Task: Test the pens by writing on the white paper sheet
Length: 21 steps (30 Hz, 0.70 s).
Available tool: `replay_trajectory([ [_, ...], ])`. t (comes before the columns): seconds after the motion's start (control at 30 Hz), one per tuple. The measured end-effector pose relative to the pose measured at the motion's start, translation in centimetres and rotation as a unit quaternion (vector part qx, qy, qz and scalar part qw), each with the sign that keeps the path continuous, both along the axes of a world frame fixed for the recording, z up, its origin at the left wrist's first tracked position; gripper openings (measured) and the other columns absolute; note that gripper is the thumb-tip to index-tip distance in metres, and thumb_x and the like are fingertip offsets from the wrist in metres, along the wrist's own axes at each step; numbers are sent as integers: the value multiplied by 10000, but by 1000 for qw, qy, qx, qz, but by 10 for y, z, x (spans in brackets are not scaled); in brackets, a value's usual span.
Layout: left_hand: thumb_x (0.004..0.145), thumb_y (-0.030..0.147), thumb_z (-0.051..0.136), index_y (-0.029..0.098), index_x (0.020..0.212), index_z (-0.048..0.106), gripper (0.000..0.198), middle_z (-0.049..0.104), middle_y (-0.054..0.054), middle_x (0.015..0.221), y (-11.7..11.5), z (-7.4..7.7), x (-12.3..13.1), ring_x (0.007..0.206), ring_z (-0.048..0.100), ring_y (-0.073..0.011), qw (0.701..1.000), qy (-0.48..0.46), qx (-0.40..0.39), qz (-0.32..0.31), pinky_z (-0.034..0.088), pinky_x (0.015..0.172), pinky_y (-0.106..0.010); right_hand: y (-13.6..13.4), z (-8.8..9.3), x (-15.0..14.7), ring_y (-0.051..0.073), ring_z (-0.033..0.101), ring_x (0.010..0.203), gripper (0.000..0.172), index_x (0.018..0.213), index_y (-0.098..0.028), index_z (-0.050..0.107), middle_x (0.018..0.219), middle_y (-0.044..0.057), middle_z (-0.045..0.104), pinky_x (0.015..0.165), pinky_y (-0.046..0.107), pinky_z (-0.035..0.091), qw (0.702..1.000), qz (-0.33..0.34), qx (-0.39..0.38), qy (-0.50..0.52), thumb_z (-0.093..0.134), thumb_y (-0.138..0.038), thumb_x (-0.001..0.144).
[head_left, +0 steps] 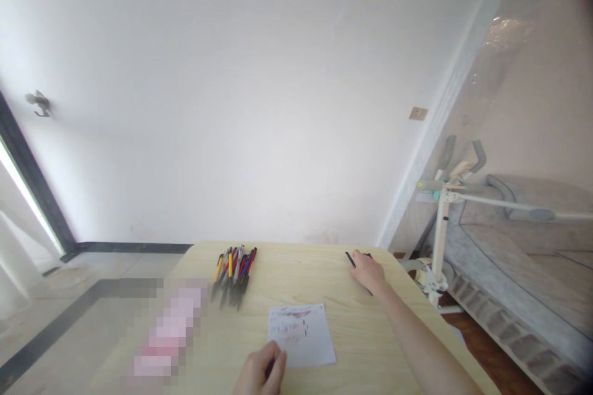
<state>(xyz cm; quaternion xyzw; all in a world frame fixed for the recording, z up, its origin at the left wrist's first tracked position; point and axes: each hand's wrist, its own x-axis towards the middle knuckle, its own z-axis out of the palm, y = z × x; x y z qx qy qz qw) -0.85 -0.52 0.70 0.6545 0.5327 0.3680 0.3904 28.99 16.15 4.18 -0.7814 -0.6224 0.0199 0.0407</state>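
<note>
While our right hand (367,268) covers a black pen (351,259) on the desk (296,271), its grip unclear, our left hand (260,371) curls by the paper (317,345), contents hidden; scribbles (296,313) exist, blank space remains, other pens (230,266) lie bunched.

On the worktop (301,271), low in the frame, your pens (231,266) lie upper left of the paper (310,342), your left hand (263,369) lower left, your right hand (367,269) upper right.
</note>
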Motion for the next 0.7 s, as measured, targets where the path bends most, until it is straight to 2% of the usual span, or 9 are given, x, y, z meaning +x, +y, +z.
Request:
replay_trajectory([
  [0.2, 805, 546, 324, 216, 528, 391, 436, 469, 34, 454, 0, -1, 0, 489, 461, -133, 1000, 4, -11, 2, 344, 521, -229, 3, 8, -4, 256, 575, 930, 394, 1123, -171, 492, 938, 122, 642, 716, 316, 391, 995, -6, 39, 94, 511, -186, 730],
  [0.33, 823, 479, 338, 214, 537, 395, 394, 476, 36, 460, -2, 4, 0, 497, 467, -131, 1000, 9, -5, -3, 346, 529, -223, 4, 16, -7, 186, 597, 819, 449, 1158, -147, 498, 849, 61, 654, 694, 248, 399, 975, 34, 65, 211, 496, -196, 712],
  [0.53, 831, 446, 346, 212, 542, 394, 375, 483, 36, 469, -1, 3, 0, 502, 469, -130, 1000, 13, 2, -2, 348, 536, -220, -7, 26, -25, 135, 550, 578, 389, 1060, -136, 563, 654, -7, 594, 507, 210, 381, 909, 109, 75, 395, 420, -189, 702],
  [0.6, 833, 441, 345, 213, 542, 391, 373, 477, 37, 470, 0, 3, 0, 502, 466, -132, 1000, 15, 4, -2, 345, 534, -222, -14, 29, -34, 128, 536, 551, 359, 1024, -142, 572, 628, -13, 567, 488, 207, 382, 878, 135, 71, 454, 416, -209, 708],
  [0.7, 838, 428, 340, 212, 544, 386, 367, 466, 36, 478, 0, 3, 0, 509, 462, -134, 1000, 17, 5, -6, 341, 536, -224, -26, 32, -48, 128, 560, 584, 322, 991, -165, 559, 702, -5, 562, 521, 220, 424, 829, 160, 61, 532, 423, -253, 714],
])
